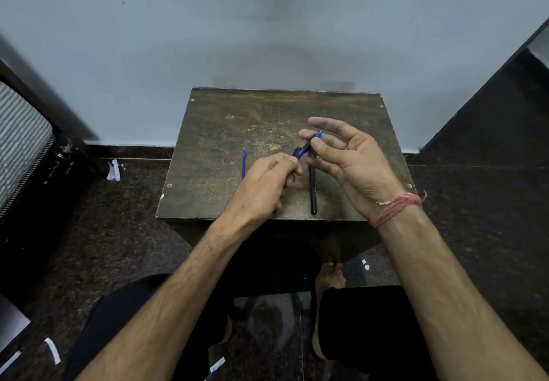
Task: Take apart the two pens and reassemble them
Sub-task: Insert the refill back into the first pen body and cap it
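I observed a small worn wooden table (pixel 225 131) in the centre of the frame, set against a pale wall (pixel 267 24) on a dark speckled floor (pixel 475 202). My left hand (pixel 264 190) was curled, its thumb and forefinger pinching the lower end of a blue pen (pixel 309 146) just above the tabletop. My right hand (pixel 347 157) was mostly spread, palm turned toward me, with thumb and forefinger pinching the same pen nearer its upper blue tip; the other fingers fanned out loosely. The pen lay tilted between the two hands, tip toward the upper right. A black pen (pixel 313 190) lay flat on the table, lengthwise toward me, below the right hand. A thin blue refill (pixel 243 163) lay on the table left of the left hand, well apart from the black pen. A red thread band (pixel 395 206) circled the right wrist.
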